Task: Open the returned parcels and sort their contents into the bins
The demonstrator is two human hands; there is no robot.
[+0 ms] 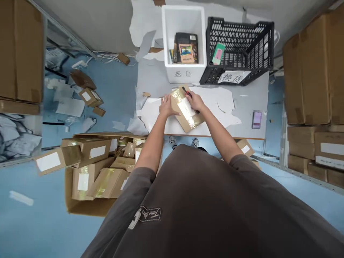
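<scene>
One taped cardboard box (187,111) lies at an angle on the bench (252,98), between two hands: the left hand (167,106) is spread against its left edge, thumb apart from fingers, while the right hand (196,101) grips a red-and-black cutter (187,92) over its upper part. White paper (217,96) partly covers the bench beneath a white bin (185,74) and black plastic crate (256,53) standing at the back. Cartons (109,182) fill a large open box (88,208) on the blue floor (40,225).

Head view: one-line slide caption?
Left hand on a taped cardboard box, right hand holding a red-and-black utility knife over it.
</scene>
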